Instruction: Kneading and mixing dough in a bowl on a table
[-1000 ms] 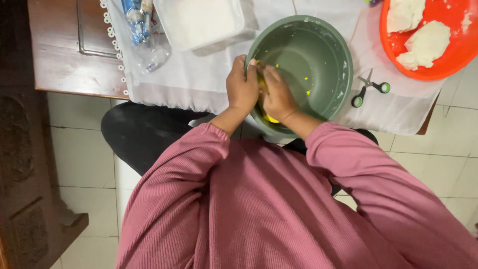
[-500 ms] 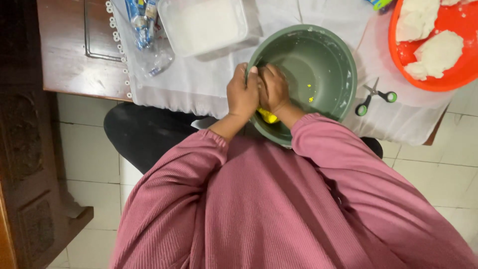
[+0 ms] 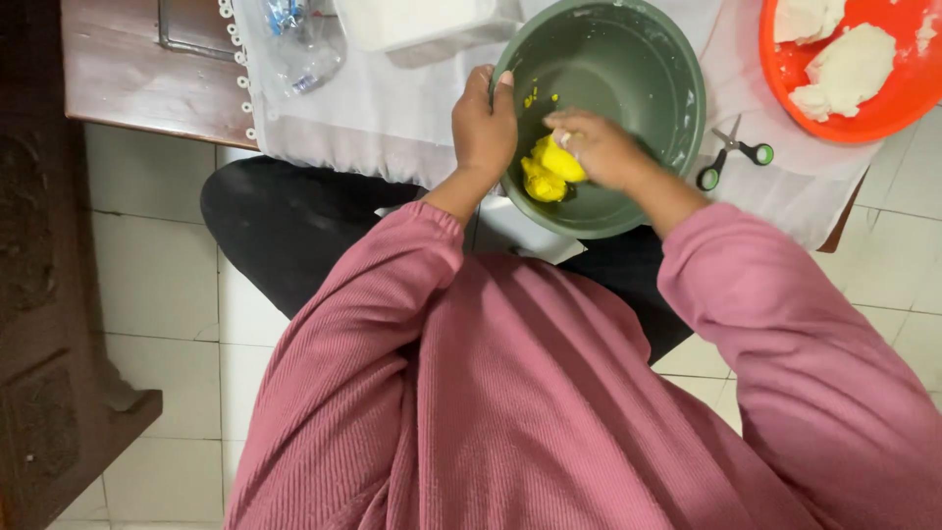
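Observation:
A green bowl [image 3: 655,57] sits at the table's near edge on a white cloth. My left hand [image 3: 485,126] grips the bowl's left rim, thumb inside. My right hand [image 3: 601,149] is inside the bowl, closed on a lump of bright yellow dough [image 3: 548,172] that rests against the bowl's near wall. Small yellow crumbs [image 3: 535,98] stick to the inner wall by my left thumb. Both arms wear pink ribbed sleeves.
An orange plate [image 3: 888,108] with white dough lumps [image 3: 852,61] lies at the far right. Green-handled scissors [image 3: 731,152] lie right of the bowl. A white container [image 3: 417,20] and a clear plastic bag [image 3: 299,44] lie at the back left. Tiled floor below.
My two hands were pressed together over the dough; now they are apart, the left on the bowl's rim, the right working the yellow dough, which shows more.

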